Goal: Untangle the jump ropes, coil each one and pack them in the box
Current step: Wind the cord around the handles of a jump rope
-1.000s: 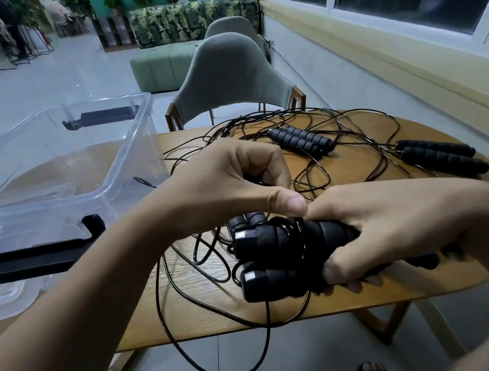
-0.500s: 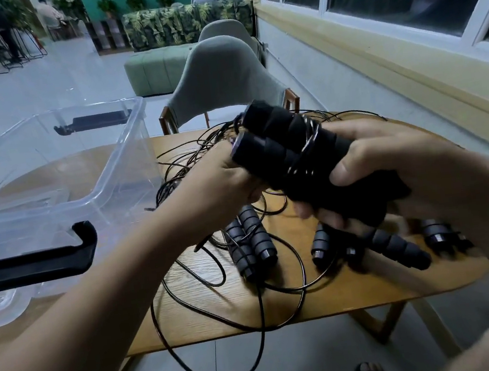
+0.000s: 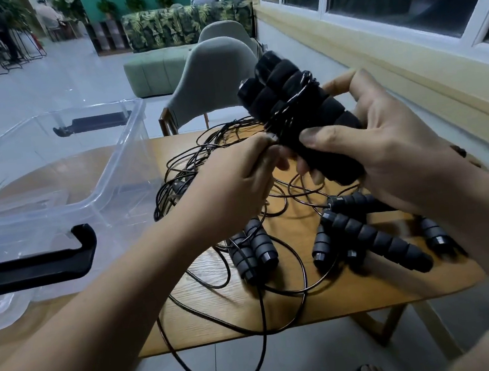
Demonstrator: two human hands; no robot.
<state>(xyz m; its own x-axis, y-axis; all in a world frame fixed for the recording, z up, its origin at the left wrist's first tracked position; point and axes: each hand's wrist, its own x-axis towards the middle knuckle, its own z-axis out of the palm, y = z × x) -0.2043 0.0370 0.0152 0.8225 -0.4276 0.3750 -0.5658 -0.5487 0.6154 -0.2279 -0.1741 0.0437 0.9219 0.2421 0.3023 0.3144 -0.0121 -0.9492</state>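
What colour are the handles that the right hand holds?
Black: the bundled handles in the right hand, seen best in the head view.

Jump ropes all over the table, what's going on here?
A person is sorting out tangled jump ropes. The right hand grips a pair of handles with cord wound around them, while the left hand pinches the cord beside them. More handles and loose cord lie on the wooden table. The clear box beside them has no ropes in it.

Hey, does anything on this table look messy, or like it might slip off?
Yes. The black cords lie in a tangled heap on the table, and one cord loop hangs over the near edge toward the floor. Loose handles lie scattered under the right hand.
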